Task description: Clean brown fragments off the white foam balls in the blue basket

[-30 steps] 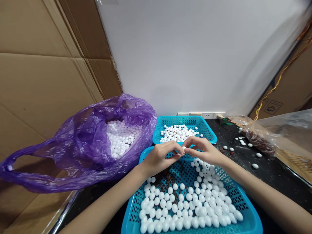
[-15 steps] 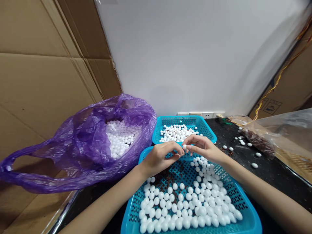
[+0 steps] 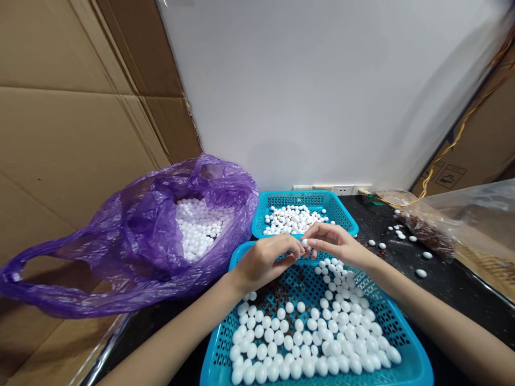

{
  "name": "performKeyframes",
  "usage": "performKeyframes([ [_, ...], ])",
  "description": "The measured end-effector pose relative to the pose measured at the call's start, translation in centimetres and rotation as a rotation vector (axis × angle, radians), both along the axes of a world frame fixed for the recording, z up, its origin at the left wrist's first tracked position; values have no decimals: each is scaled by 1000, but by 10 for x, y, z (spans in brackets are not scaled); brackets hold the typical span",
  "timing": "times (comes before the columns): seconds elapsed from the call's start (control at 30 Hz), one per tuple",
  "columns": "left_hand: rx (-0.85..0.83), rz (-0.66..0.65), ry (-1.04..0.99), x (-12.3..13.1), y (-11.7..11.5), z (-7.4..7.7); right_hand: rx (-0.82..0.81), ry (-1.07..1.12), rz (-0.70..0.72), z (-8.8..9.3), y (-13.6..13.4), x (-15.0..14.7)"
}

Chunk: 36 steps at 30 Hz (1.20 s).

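Above the far rim of the near blue basket (image 3: pixel 414 343), my two hands meet. A small white ball (image 3: pixel 304 243) sits pinched between the thumb and fingers of my right hand (image 3: pixel 330 242). My left hand (image 3: pixel 271 260) is closed in a pinch, its fingertips right against the ball's left side; whatever lies between them is too small to make out. Many white balls (image 3: pixel 333 348) fill the front and right of the near basket, with brown crumbs (image 3: pixel 277 295) at its back left. Behind it, a second blue basket (image 3: pixel 341 212) holds more white balls, some flecked with brown.
On the left, a purple plastic bag (image 3: pixel 137 225) gapes open over a heap of white balls. Loose balls (image 3: pixel 421 273) and a clear bag of brown shreds (image 3: pixel 428 236) lie on the black counter (image 3: pixel 394 262). Cardboard (image 3: pixel 72 134) and a white wall (image 3: pixel 301 96) stand around.
Both hands stay almost in place around the ball, with only slight finger movement. The baskets and the bag look the same apart from a tiny view shift.
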<state>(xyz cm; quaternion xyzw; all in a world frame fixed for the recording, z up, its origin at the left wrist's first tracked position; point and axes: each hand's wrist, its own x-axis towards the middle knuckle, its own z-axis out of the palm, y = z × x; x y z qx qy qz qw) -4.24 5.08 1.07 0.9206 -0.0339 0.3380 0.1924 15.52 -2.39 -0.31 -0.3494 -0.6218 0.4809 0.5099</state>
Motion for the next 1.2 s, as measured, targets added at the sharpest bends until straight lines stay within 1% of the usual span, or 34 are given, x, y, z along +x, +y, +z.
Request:
performKeyframes([
  [0.2,2,1,-26,0,0,0,-57,45,21,0,0,1],
  [0.47,-30,39,-73,-1,0,0,-97,69,38,0,-1,1],
  [0.97,21,56,-55,-1,-3,3,-156,69,75,1,-3,-1],
  [1.2,31,55,-44,-3,-3,2,-168,57,79,2,-4,-1],
])
